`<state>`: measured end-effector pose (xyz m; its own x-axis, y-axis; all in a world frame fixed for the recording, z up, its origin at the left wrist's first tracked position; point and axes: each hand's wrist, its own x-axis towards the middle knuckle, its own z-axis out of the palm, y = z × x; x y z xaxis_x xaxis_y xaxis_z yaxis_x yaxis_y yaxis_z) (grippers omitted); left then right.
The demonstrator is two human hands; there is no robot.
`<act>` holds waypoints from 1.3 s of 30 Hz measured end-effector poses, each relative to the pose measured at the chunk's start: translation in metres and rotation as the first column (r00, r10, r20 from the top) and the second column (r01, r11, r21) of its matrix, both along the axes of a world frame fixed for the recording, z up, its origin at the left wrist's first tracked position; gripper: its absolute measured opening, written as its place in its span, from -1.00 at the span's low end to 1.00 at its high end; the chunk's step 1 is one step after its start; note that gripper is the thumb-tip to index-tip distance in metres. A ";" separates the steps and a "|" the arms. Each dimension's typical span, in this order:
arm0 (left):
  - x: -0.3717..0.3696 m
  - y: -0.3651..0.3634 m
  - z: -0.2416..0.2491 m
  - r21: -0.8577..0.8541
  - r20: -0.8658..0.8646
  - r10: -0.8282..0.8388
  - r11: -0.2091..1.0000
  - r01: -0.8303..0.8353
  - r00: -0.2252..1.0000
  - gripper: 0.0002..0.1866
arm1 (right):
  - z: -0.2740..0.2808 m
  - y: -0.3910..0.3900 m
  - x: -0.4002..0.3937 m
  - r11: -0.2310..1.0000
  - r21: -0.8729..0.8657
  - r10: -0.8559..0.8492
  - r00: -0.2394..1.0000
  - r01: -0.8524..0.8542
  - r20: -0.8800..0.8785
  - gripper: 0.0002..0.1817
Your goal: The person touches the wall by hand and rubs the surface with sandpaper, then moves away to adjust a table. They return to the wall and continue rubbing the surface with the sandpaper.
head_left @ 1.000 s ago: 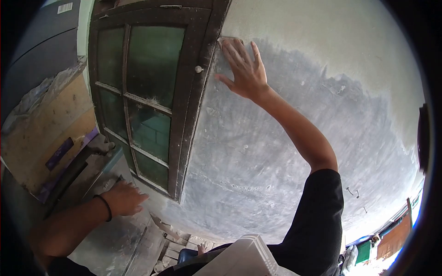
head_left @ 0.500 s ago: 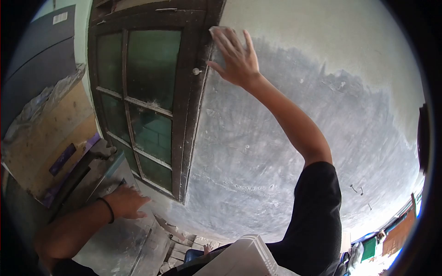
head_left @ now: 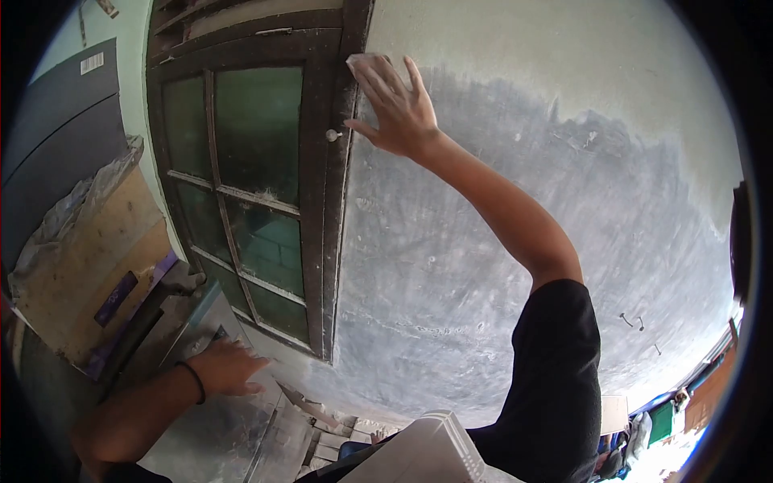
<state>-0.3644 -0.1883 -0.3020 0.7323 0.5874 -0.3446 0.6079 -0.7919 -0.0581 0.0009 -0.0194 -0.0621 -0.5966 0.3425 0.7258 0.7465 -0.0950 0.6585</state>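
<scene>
My right hand (head_left: 398, 117) is raised against the grey wall (head_left: 451, 258), beside the dark wooden window frame (head_left: 342, 217). Its thumb and index finger are spread. A pale, thin sheet (head_left: 361, 62) with an angular edge shows under the other fingertips, and I cannot tell what it is. Whitish dust covers those fingers. Lower left, my left hand (head_left: 225, 366), a dark band at its wrist, hovers open over a grey metal surface (head_left: 213, 431), fingers apart. A small round knob (head_left: 333, 136) sits on the frame near my right thumb.
Grimy glass panes (head_left: 262, 121) fill the frame. On the left a worn board (head_left: 105, 258) with crumpled plastic leans under a dark panel (head_left: 60, 121). Nails (head_left: 632, 322) stick out of the wall at right. A white plastic part (head_left: 443, 447) juts up at the bottom.
The view has shifted slightly, so the window frame's top sits further left and lower. My right hand has edged left toward the frame. The left hand stays open above the metal surface.
</scene>
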 end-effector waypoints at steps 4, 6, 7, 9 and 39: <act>0.000 -0.003 -0.005 0.003 -0.014 0.022 1.000 -0.022 1.000 -0.31 | -0.036 -0.028 0.023 0.992 -0.118 -0.053 0.998 0.049 -0.026 -0.02; 0.001 -0.004 -0.005 -0.004 -0.019 0.028 1.000 -0.028 0.999 -0.31 | -0.031 -0.020 0.022 0.993 -0.104 -0.053 0.999 0.052 -0.009 -0.05; 0.002 -0.003 -0.004 -0.010 -0.038 0.022 1.000 -0.023 0.999 -0.31 | -0.025 -0.013 0.015 0.998 -0.053 -0.031 0.999 0.031 -0.009 -0.06; 0.001 -0.001 -0.003 -0.007 -0.041 0.009 1.000 -0.009 0.999 -0.31 | -0.015 -0.002 0.005 1.000 0.001 -0.027 1.000 0.027 -0.015 -0.08; -0.004 -0.001 0.004 0.035 -0.032 0.036 0.999 -0.035 0.999 -0.31 | -0.046 -0.008 0.005 0.995 -0.020 0.091 0.991 -0.094 -0.103 -0.04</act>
